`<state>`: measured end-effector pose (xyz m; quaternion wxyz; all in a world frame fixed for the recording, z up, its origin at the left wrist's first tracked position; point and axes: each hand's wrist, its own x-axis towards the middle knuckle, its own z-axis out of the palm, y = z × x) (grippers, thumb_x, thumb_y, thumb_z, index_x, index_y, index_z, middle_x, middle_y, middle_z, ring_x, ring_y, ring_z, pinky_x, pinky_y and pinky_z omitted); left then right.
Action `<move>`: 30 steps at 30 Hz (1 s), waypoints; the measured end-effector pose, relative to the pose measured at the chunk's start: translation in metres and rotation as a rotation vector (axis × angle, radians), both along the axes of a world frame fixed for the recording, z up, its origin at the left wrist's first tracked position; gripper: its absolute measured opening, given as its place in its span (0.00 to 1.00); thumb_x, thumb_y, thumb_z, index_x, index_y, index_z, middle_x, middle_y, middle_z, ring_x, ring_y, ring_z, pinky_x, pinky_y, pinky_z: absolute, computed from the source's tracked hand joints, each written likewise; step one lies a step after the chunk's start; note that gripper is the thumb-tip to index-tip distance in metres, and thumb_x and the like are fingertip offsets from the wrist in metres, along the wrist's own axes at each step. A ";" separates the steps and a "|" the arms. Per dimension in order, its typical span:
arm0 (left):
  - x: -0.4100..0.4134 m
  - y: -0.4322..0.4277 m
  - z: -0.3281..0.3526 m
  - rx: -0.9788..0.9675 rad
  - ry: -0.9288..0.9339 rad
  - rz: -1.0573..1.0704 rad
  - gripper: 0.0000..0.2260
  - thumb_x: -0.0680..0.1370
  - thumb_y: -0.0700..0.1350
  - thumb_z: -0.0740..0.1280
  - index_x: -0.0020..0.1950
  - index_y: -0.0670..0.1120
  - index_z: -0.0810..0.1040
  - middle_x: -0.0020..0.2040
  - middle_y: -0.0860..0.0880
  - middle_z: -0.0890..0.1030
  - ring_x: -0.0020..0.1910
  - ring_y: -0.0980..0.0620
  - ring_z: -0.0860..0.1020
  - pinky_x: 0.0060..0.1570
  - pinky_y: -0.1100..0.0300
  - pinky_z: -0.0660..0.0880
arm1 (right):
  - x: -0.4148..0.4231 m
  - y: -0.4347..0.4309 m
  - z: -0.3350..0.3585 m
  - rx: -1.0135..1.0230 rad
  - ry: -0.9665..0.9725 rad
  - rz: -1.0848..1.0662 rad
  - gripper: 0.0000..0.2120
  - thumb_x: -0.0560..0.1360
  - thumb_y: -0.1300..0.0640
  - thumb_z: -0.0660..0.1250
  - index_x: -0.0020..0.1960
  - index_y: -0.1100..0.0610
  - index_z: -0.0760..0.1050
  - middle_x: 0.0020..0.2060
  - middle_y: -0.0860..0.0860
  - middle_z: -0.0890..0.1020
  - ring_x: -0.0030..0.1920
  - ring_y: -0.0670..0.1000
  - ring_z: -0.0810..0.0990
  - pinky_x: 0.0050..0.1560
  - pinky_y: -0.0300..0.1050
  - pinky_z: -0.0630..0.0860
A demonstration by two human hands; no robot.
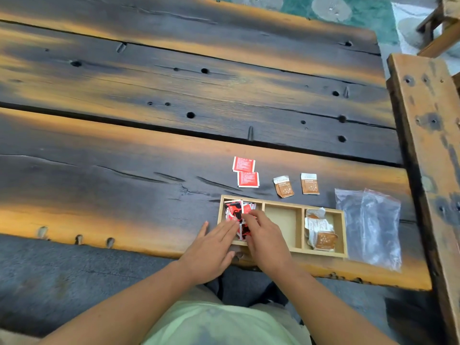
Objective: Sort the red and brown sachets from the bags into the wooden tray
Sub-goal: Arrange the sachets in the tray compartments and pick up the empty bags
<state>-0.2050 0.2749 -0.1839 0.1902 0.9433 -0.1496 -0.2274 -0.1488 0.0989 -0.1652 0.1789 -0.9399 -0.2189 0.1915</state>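
A wooden tray (pixel 300 225) with three compartments lies near the table's front edge. Red sachets (pixel 234 210) fill its left compartment, and brown sachets (pixel 321 230) lie in its right one. The middle compartment is bare. My left hand (pixel 211 247) and my right hand (pixel 266 240) rest with flat fingers on the red sachets in the left compartment, pressing on them. Two more red sachets (pixel 245 171) lie on the table behind the tray. Two brown sachets (pixel 296 185) lie to their right. Two clear plastic bags (pixel 371 225) lie right of the tray.
The table (pixel 149 120) is of dark, charred planks with holes and cracks. A wooden bench (pixel 428 135) runs along its right side. My lap and light shirt are below the table's front edge.
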 end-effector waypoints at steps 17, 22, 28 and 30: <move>0.032 -0.009 0.007 -0.394 0.070 0.469 0.15 0.80 0.42 0.64 0.65 0.51 0.76 0.56 0.56 0.81 0.56 0.59 0.77 0.60 0.59 0.75 | 0.021 0.003 -0.007 0.064 0.012 -0.105 0.14 0.77 0.60 0.65 0.61 0.53 0.75 0.55 0.50 0.77 0.52 0.53 0.77 0.52 0.49 0.76; 0.036 -0.014 0.005 -0.291 0.036 0.396 0.15 0.79 0.43 0.64 0.65 0.50 0.75 0.57 0.55 0.80 0.57 0.56 0.76 0.60 0.59 0.73 | 0.029 0.009 -0.009 0.030 -0.015 -0.111 0.12 0.75 0.63 0.64 0.57 0.54 0.75 0.52 0.51 0.78 0.51 0.54 0.77 0.50 0.49 0.75; 0.041 -0.017 0.005 -0.284 0.055 0.395 0.13 0.78 0.41 0.63 0.62 0.50 0.76 0.55 0.54 0.79 0.55 0.53 0.76 0.56 0.55 0.75 | 0.031 0.011 -0.009 0.007 -0.002 -0.106 0.11 0.76 0.61 0.64 0.57 0.53 0.75 0.53 0.49 0.78 0.51 0.53 0.76 0.49 0.48 0.75; 0.044 -0.019 0.006 -0.276 0.083 0.400 0.12 0.78 0.41 0.63 0.60 0.49 0.76 0.54 0.53 0.79 0.53 0.52 0.77 0.55 0.53 0.76 | 0.032 0.012 -0.006 0.002 0.022 -0.117 0.11 0.77 0.60 0.64 0.59 0.52 0.74 0.54 0.49 0.78 0.51 0.52 0.77 0.49 0.46 0.76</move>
